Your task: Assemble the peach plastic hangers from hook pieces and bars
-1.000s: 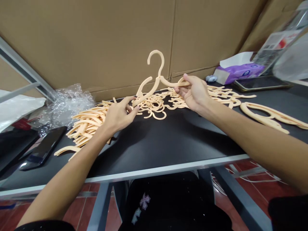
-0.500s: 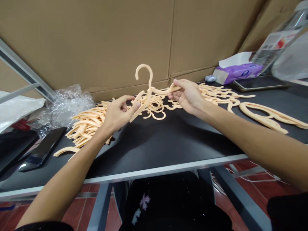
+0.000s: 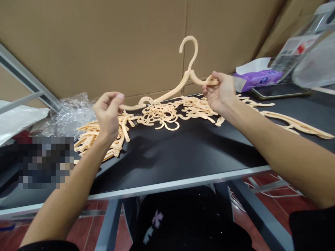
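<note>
A cream plastic clothes hanger [image 3: 174,90] is held up between my two hands over the table, its curved hook [image 3: 195,48] pointing upward. My left hand [image 3: 108,113] is closed in a pinch on the far left end of its long, extended left arm. The fingers of my right hand [image 3: 222,91] grip the shorter right arm, covering its tip. Below my left hand lies a heap of loose hanger arms [image 3: 123,139]. Under the hanger is a pile of loose hooks [image 3: 162,115], with more curved pieces [image 3: 197,107] beside it near my right hand.
Assembled-looking cream hangers [image 3: 300,122] lie on the black table [image 3: 167,157] at the right. Behind them are a phone [image 3: 281,91] and a purple tissue pack [image 3: 261,80]. Crumpled clear plastic [image 3: 69,115] sits at the left. A cardboard wall [image 3: 117,45] stands along the back.
The hanger has risen and shifted right with my right hand. My left hand has moved left and up, and the hanger's left arm now stretches out to it.
</note>
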Tool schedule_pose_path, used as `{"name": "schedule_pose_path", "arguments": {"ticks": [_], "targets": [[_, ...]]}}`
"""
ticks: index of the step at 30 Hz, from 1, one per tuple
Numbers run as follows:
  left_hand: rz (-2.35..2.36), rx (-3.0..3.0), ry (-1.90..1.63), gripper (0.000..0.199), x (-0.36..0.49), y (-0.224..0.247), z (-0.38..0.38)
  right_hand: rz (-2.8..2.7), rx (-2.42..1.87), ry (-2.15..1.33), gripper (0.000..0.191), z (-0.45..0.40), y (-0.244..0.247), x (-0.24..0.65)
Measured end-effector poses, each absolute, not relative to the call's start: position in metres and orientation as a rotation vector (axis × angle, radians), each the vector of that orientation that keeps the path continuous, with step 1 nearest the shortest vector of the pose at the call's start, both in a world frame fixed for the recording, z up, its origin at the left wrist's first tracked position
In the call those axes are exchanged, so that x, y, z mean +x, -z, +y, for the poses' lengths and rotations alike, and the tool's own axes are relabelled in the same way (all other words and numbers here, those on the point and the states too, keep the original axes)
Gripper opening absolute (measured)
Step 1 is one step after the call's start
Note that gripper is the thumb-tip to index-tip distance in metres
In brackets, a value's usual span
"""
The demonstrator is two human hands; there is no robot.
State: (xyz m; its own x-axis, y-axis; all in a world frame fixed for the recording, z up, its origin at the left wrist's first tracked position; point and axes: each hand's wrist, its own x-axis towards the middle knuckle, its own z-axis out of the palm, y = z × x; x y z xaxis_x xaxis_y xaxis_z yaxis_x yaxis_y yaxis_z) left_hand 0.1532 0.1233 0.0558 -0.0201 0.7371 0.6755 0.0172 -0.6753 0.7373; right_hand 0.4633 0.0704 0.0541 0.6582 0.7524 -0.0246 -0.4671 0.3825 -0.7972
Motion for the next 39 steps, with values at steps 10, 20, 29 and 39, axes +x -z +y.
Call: {"name": "schedule_pose_path", "arguments": {"ticks": [10,20,29,39], "targets": [[0.765,1.873,-0.894,0.056,0.178,-0.039,0.087,-0.623,-0.93,-1.159,0.003,0.059,-0.045,0.432],[0.417,1.689,-0.181,0.04,0.192,-0.042,0.035,-0.849,-0.895,-1.361,0.007,0.044,-0.042,0.403],[0.606,1.557,-1.139,0.049,0.184,-0.047,0.069,-1.166,-1.051,-1.351,0.027,0.035,-0.038,0.4],[0.743,1.606,-1.371,0.048,0.184,-0.038,0.08,-1.441,-1.016,-1.531,0.032,0.014,-0.039,0.381]]}}
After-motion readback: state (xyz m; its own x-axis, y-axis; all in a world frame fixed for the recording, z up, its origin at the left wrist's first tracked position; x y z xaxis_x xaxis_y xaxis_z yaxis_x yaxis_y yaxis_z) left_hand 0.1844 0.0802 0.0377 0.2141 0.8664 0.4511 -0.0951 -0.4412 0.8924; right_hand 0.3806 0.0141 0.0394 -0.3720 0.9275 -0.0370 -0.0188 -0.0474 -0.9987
